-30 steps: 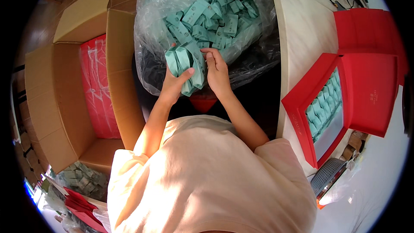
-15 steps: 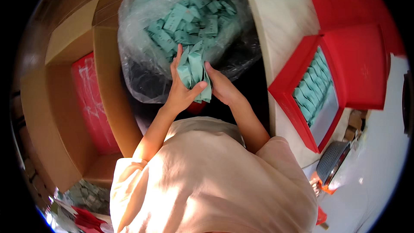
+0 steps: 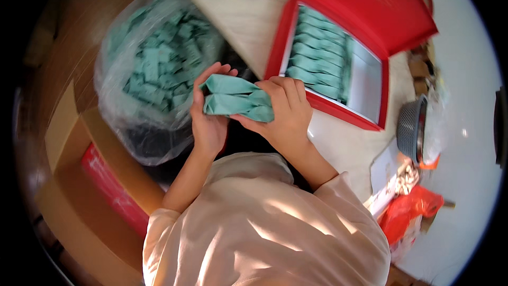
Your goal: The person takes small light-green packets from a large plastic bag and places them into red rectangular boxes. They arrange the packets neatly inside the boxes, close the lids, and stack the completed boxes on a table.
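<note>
Between my two hands is a small stack of pale green packets (image 3: 233,97), lying side by side. My left hand (image 3: 208,119) is wrapped round their left end, thumb and fingers on either side. The fingers of my right hand (image 3: 290,107) are closed over the right end. Just beyond my right hand, an open red gift box (image 3: 377,125) holds a row of similar green packets (image 3: 320,53) along its left part; bare white lining shows at its right. To the left of my hands stands a clear plastic bag (image 3: 114,82) full of loose green packets (image 3: 164,66).
The gift box rests on a cream-coloured table (image 3: 233,0), its red lid (image 3: 365,0) folded back. At the lower left is an open cardboard carton (image 3: 79,217) with a red box (image 3: 111,182) inside. A grey basket (image 3: 410,127) and a red plastic bag (image 3: 410,209) lie to the right.
My view has swung to the right, so the gift box sits closer to the middle. The packets have turned from upright to lying crosswise, and my right hand now grips their right end.
</note>
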The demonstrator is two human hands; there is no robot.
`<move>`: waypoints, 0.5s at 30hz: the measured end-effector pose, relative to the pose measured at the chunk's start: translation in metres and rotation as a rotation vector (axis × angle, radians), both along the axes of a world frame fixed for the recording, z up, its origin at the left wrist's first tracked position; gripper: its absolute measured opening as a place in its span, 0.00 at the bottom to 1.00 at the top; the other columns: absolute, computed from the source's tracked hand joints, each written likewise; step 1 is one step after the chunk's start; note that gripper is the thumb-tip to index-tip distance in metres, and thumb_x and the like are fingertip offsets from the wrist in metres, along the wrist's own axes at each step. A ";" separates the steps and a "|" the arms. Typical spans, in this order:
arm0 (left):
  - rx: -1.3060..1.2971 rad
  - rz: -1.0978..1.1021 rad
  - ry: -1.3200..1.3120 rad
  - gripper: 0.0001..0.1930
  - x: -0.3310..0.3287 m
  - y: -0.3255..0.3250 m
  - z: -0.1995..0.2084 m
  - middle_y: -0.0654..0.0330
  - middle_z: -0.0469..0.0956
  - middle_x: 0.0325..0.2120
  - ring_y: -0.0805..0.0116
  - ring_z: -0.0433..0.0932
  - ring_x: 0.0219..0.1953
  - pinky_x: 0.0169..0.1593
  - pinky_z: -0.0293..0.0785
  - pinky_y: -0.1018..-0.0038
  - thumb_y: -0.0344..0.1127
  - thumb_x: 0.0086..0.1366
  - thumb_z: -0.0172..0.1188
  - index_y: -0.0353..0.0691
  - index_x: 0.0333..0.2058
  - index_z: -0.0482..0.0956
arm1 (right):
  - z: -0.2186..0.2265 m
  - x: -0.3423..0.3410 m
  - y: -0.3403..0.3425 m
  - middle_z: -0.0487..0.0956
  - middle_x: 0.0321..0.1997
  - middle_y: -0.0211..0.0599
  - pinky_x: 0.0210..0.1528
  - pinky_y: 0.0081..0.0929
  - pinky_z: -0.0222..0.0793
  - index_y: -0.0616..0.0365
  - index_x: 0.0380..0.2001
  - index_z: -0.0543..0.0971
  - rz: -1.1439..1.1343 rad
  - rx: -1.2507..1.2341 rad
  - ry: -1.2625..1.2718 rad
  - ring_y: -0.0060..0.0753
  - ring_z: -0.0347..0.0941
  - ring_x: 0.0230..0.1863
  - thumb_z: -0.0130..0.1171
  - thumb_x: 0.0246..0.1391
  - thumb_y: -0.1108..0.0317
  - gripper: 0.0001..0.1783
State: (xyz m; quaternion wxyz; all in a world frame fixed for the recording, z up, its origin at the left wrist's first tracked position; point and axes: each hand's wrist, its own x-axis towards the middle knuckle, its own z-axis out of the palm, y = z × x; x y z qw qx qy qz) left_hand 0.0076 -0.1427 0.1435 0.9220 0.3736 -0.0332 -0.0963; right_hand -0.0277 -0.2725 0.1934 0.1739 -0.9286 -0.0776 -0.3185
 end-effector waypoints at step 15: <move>0.395 -0.194 -0.070 0.15 -0.017 -0.011 -0.028 0.59 0.72 0.41 0.70 0.71 0.42 0.50 0.67 0.74 0.37 0.68 0.46 0.35 0.49 0.70 | 0.039 -0.027 -0.305 0.72 0.33 0.35 0.33 0.32 0.71 0.59 0.35 0.73 -0.423 -0.540 0.135 0.38 0.70 0.37 0.70 0.34 0.47 0.31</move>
